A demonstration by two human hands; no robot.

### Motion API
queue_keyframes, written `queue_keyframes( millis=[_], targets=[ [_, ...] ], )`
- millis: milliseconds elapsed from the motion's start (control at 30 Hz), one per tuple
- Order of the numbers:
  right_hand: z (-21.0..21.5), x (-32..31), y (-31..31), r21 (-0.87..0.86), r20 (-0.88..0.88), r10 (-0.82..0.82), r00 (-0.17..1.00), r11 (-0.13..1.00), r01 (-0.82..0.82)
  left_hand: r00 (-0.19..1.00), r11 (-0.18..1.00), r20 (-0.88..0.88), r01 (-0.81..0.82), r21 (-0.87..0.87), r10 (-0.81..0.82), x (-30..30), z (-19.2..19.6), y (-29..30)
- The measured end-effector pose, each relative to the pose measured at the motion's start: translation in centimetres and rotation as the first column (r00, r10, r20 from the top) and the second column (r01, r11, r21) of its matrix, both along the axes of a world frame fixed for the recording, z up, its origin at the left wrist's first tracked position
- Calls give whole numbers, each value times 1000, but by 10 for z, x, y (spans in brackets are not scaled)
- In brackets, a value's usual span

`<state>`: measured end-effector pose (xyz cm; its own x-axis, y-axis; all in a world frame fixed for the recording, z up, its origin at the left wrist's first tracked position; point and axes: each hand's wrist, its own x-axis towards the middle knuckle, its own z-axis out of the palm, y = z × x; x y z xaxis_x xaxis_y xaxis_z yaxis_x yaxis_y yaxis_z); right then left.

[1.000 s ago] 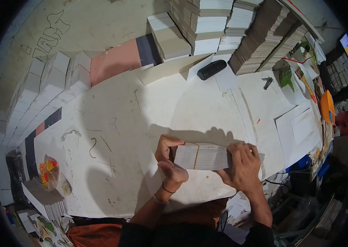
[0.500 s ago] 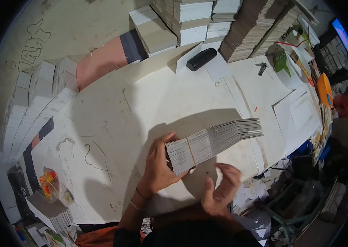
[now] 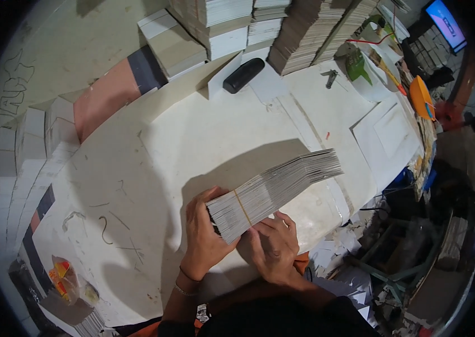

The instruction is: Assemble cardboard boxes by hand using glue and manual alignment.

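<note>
Bundle [image 3: 271, 192], left fingers [image 3: 193, 210] around one end, right fingers [image 3: 286, 223] at near side

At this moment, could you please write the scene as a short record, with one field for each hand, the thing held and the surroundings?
Bundle: gray-white, layered, bending toward its right end
Band: thin, yellowish, around the bundle nearer its left end
Left hand: grips the bundle's left end
Right hand: at the bundle's near side, close to the band; exact contact unclear
Surface: white table
Beyond the bundle: black oblong object
Far right: lit screen
</note>
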<state>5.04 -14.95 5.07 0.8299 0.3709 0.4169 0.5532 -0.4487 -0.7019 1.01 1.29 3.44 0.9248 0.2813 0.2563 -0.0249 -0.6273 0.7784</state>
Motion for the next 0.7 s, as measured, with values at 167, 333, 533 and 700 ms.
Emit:
queue_keyframes(
  millis=[167, 333, 533, 700],
  targets=[
    [14, 6, -3, -101, -18, 40, 999, 994, -41, 1000, 1000, -21, -5, -7, 5, 2, 1, 0],
    [18, 12, -1, -108, -66, 81, 994, 990, -88, 1000, 999, -17, -4, -39, 3, 1, 3, 0],
    [-9, 1, 2, 230, -226, 94, 970, 972, -41, 999, 990, -32, -29, -136, 25, -2, 10, 1],
    [-19, 8, -8, 521, -434, 305, 848, 852, -41, 999, 994, -21, -32, -103, 30, -13, 14, 2]
  ],
)
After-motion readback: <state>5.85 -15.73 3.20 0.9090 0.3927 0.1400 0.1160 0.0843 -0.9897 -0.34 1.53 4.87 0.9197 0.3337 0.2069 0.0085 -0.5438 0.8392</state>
